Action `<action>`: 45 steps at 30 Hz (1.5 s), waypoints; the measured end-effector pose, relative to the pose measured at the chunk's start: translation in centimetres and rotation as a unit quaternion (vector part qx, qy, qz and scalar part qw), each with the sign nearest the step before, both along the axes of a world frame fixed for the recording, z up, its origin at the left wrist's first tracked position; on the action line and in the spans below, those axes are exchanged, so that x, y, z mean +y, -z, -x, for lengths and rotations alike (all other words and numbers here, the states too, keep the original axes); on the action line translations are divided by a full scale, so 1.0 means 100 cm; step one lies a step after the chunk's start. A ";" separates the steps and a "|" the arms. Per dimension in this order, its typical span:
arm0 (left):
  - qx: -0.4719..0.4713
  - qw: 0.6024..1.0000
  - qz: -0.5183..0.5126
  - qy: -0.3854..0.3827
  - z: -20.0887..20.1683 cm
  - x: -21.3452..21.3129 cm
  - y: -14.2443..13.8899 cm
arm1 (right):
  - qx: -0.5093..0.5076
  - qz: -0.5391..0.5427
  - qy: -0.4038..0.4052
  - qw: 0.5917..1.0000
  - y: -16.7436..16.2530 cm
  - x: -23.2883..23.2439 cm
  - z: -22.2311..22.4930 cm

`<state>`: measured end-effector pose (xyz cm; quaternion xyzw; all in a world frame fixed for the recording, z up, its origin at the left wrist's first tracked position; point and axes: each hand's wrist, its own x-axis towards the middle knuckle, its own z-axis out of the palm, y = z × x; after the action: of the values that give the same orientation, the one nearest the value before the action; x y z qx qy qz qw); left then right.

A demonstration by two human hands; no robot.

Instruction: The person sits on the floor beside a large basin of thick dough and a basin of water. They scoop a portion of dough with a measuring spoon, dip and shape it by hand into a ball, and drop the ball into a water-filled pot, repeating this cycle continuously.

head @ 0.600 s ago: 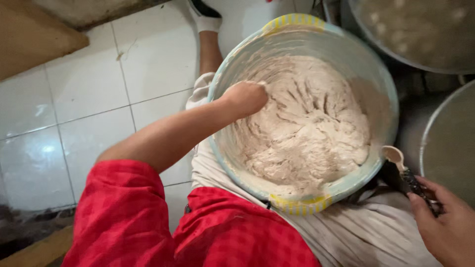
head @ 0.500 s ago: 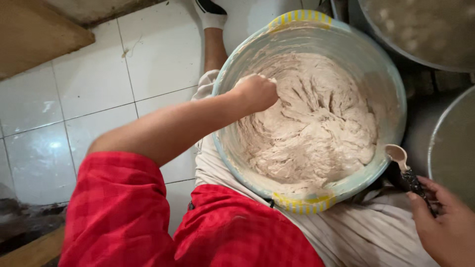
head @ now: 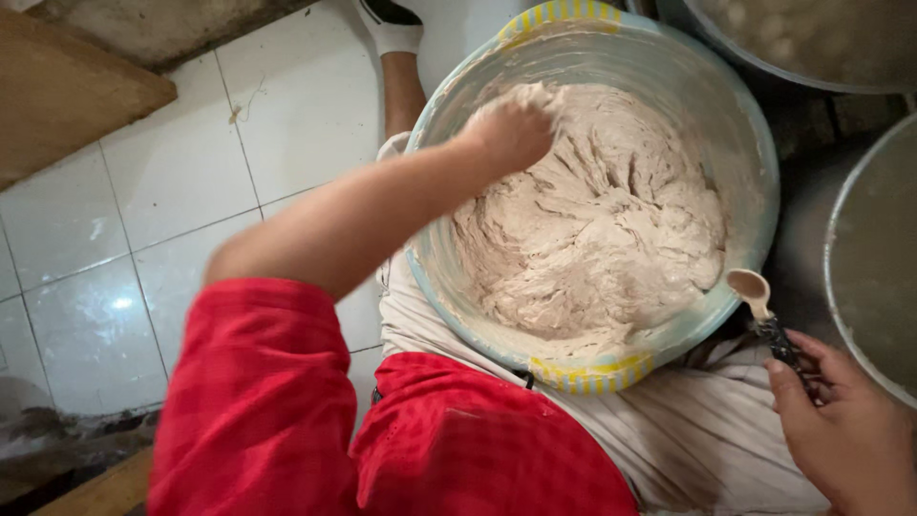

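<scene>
A large pale blue bowl [head: 755, 162] with yellow-striped rim patches rests on my lap and holds a mass of sticky beige dough [head: 592, 229]. My left hand [head: 514, 126], coated in dough, is pressed into the dough at the bowl's upper left, fingers curled into it. At the lower right, outside the bowl, my right hand [head: 841, 430] grips the dark handle of a small spoon [head: 755, 291] whose pale, dough-smeared scoop points up toward the bowl's rim. I wear a red shirt [head: 287, 420].
Two big metal vessels stand close by: one [head: 812, 38] at the top right, another [head: 874, 258] at the right edge. White floor tiles [head: 172, 191] lie to the left, with a wooden board [head: 67, 96] at the upper left. My foot in a white sock [head: 387, 24] is beyond the bowl.
My left hand has moved through the dough toward the bowl's far left rim. The right hand with the spoon has stayed put.
</scene>
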<state>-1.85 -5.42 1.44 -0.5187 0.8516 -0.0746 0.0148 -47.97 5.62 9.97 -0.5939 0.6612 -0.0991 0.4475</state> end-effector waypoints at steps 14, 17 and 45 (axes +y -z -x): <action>-0.078 0.975 -0.198 -0.070 -0.013 0.031 0.004 | 0.055 0.037 0.008 0.998 -0.017 0.017 -0.011; -0.157 0.963 -0.191 -0.104 -0.029 0.020 0.010 | 0.065 0.043 0.000 0.997 -0.023 0.018 -0.018; 0.080 0.896 -0.386 0.206 0.321 0.010 0.038 | -0.167 -0.330 -0.132 0.920 0.115 0.144 0.091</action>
<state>-33.93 -4.46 -2.39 -0.2893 0.8997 0.3000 0.1303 -57.03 20.03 -1.58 -0.4693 0.4873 0.0867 0.7313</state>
